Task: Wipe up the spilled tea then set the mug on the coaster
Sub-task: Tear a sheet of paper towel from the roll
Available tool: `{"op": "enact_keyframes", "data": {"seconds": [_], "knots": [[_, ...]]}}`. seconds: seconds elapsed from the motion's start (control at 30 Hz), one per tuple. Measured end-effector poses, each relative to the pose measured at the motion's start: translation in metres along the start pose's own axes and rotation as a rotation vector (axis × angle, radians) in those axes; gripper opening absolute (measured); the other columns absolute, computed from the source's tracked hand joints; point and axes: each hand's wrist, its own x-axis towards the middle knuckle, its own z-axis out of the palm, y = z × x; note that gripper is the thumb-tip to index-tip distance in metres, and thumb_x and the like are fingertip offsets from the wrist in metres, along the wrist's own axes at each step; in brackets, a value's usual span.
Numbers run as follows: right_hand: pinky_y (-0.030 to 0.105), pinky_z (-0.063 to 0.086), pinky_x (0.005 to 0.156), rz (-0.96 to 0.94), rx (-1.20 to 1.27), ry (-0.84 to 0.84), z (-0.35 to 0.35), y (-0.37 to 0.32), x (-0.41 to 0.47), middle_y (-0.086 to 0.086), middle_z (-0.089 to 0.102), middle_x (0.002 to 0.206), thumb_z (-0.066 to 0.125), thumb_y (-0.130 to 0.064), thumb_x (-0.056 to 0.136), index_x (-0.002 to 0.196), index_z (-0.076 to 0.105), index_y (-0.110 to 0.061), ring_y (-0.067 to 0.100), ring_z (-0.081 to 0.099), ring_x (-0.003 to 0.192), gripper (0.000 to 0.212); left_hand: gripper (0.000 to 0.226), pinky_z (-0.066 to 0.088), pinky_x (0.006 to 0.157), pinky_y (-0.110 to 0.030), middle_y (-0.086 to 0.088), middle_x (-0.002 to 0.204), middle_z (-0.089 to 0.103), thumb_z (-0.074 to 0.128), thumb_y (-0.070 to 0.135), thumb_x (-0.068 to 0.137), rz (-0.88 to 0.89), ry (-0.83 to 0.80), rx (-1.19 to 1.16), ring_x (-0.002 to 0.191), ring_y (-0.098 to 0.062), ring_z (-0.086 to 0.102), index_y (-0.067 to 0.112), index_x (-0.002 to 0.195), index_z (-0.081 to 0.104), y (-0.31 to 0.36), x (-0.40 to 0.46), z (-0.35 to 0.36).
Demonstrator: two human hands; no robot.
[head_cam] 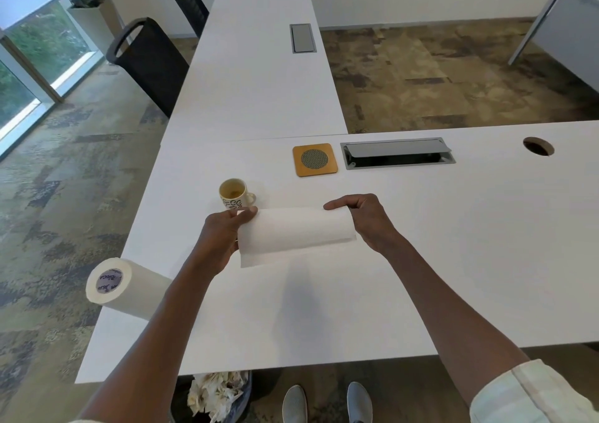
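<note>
White worktop (421, 260) below. I see both hands, left (217, 244) and right (366, 218), fingers pinching a towel (291, 234). Mug (234, 193) sits just beyond my left fingers.

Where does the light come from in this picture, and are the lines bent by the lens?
Head view: daylight enters from the windows at left; the paper towel sheet casts only a soft shadow on the white table; table edges bow slightly, typical wide-angle distortion; the mug stays fairly sharp.

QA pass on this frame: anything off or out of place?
The paper towel roll lies on its side, overhanging the desk's left edge. The mug sits off the coaster. No spilled tea is visible on the desk.
</note>
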Motion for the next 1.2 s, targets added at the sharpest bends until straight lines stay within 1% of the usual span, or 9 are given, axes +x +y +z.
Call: {"op": "enact_keyframes", "data": {"seconds": [0.2,0.3,0.43,0.63,0.73,0.87,0.93,1.1,1.2], "knots": [[0.031,0.057,0.079,-0.021,-0.018,-0.008,-0.005,0.003,-0.005,-0.002,0.077,0.098,0.06,0.002,0.084,0.081,0.081,-0.019,0.018,0.07,0.098,0.029,0.02,0.057,0.085,-0.043,-0.013,0.114,0.071,0.073,0.012,0.088,-0.051,0.051,-0.008,0.096,-0.027,0.068,0.007,0.107,0.07,-0.004,-0.002,0.008],[0.032,0.058,0.079,-0.022,-0.031,-0.012,-0.008,0.003,-0.007,-0.003,0.077,0.1,0.058,0.005,0.083,0.081,0.081,-0.016,0.018,0.07,0.097,0.031,0.034,0.056,0.092,-0.045,-0.015,0.118,0.069,0.072,0.003,0.087,-0.056,0.056,-0.014,0.101,-0.028,0.068,0.004,0.12,0.065,-0.006,0.0,0.011],[0.028,0.059,0.074,-0.011,0.01,-0.068,-0.011,0.003,-0.011,-0.003,0.076,0.104,0.05,0.01,0.084,0.084,0.08,-0.009,0.017,0.072,0.093,0.035,0.042,0.057,0.084,-0.037,-0.015,0.115,0.069,0.072,-0.003,0.084,-0.024,0.059,-0.025,0.098,-0.027,0.069,0.003,0.124,0.063,-0.007,0.002,0.014],[0.031,0.055,0.072,0.165,0.379,-0.134,-0.017,0.005,-0.009,0.009,0.073,0.102,0.043,-0.018,0.09,0.111,0.071,-0.017,0.019,0.068,0.085,0.035,0.032,0.057,0.083,-0.034,-0.011,0.11,0.073,0.075,-0.002,0.081,0.037,0.117,-0.005,0.096,-0.023,0.07,0.013,0.109,0.068,-0.01,0.009,0.012],[0.033,0.056,0.073,0.19,0.268,-0.1,-0.014,0.013,-0.01,0.003,0.07,0.106,0.06,-0.038,0.09,0.124,0.061,-0.025,0.019,0.067,0.087,0.035,0.032,0.056,0.091,-0.037,-0.01,0.11,0.073,0.075,-0.001,0.082,0.049,0.117,0.005,0.1,-0.024,0.07,0.014,0.109,0.068,-0.013,0.012,0.012],[0.042,0.056,0.087,0.13,-0.009,0.022,-0.007,0.025,-0.011,0.011,0.07,0.11,0.074,-0.022,0.084,0.132,0.05,-0.029,0.026,0.066,0.1,0.055,0.03,0.055,0.091,-0.038,-0.005,0.107,0.073,0.076,0.003,0.082,0.061,0.121,0.059,0.1,-0.024,0.069,0.017,0.107,0.069,-0.022,0.016,0.015],[0.041,0.055,0.087,0.098,-0.065,0.07,-0.004,0.03,-0.013,0.012,0.072,0.105,0.073,-0.012,0.083,0.13,0.05,-0.032,0.027,0.068,0.098,0.055,0.03,0.056,0.091,-0.039,-0.009,0.109,0.073,0.077,0.004,0.082,0.049,0.12,0.077,0.099,-0.025,0.069,0.017,0.108,0.068,-0.03,0.018,0.017],[0.02,0.053,0.056,0.089,-0.143,0.088,-0.001,0.048,-0.016,0.006,0.069,0.098,0.067,-0.005,0.083,0.107,0.059,-0.038,0.018,0.065,0.082,0.042,0.052,0.056,0.094,-0.048,-0.015,0.111,0.072,0.085,0.009,0.076,-0.06,0.08,0.214,0.103,-0.032,0.07,0.008,0.123,0.064,-0.059,0.022,0.016],[0.021,0.046,0.064,0.059,-0.302,0.09,-0.004,0.071,-0.015,-0.008,0.068,0.086,0.064,0.001,0.082,0.083,0.068,-0.028,0.009,0.057,0.072,0.029,0.049,0.059,0.085,-0.041,-0.019,0.106,0.072,0.084,0.002,0.075,-0.091,0.098,0.336,0.094,-0.03,0.07,0.005,0.119,0.063,-0.084,0.025,0.015]]}}
